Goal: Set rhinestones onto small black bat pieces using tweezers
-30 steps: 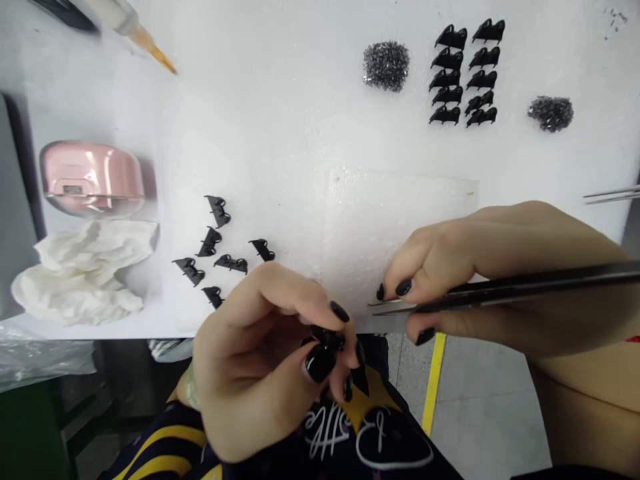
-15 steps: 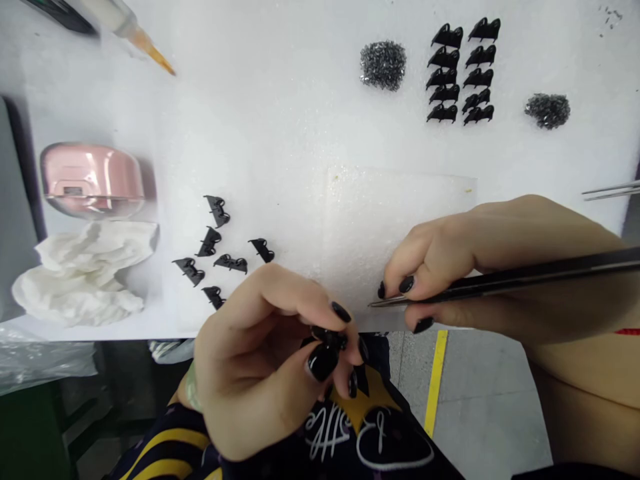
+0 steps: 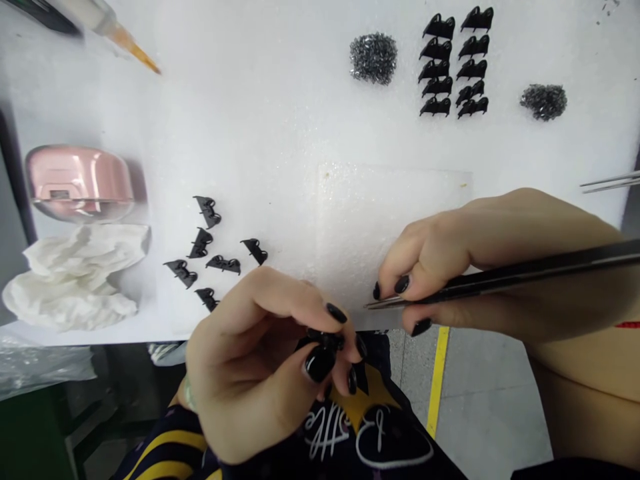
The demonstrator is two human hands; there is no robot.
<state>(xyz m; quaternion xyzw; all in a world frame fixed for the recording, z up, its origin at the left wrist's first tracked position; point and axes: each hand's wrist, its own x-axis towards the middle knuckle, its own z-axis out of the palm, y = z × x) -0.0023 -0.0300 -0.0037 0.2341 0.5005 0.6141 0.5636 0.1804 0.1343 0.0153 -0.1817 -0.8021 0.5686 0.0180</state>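
My left hand [image 3: 260, 360] is closed in a pinch at the table's near edge, holding a small black plastic part [image 3: 325, 339] between thumb and fingertips. My right hand [image 3: 480, 267] is closed on long dark tweezers [image 3: 500, 280], whose tips point left toward the left hand's fingers, a little above the pinched part. Several loose black parts [image 3: 210, 247] lie on the white foam just left of my left hand. Two neat columns of the same black parts [image 3: 453, 63] stand at the far right.
A heap of tiny metal pieces [image 3: 373, 58] lies at the back centre, another heap [image 3: 543, 101] at the back right. A pink case [image 3: 75, 180] and crumpled white tissue [image 3: 75, 273] sit at the left. A syringe with an orange tip [image 3: 115, 30] lies far left. Spare tweezers [image 3: 610, 180] rest at the right edge.
The view has shifted slightly, so the table items sit a little further left and up. Both hands keep their grips and have barely moved.
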